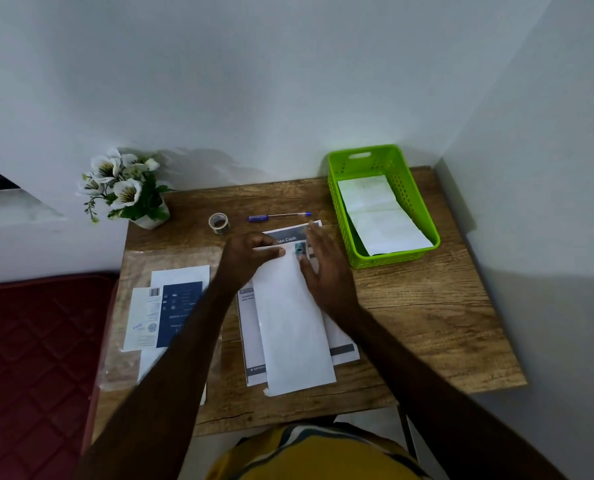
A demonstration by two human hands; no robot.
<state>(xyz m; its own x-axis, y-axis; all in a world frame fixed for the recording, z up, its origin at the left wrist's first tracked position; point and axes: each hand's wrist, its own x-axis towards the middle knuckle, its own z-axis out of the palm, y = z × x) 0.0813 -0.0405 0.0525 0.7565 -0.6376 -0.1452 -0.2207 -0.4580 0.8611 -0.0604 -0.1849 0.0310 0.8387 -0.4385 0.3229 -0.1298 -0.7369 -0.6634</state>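
Observation:
A printed sheet (340, 348) with a grey header lies in the middle of the wooden table (427, 306). One part of it, a long white flap (292, 323), is folded over the sheet's middle. My left hand (247, 258) pinches the flap's far edge between thumb and fingers. My right hand (323, 268) lies flat with straight fingers on the sheet, along the flap's right side.
A green plastic basket (423, 209) with folded white paper stands at the back right. A blue pen (278, 216) and a tape roll (218, 223) lie behind the sheet. A flower pot (126, 188) stands back left. Papers in a clear sleeve (164, 313) lie at the left.

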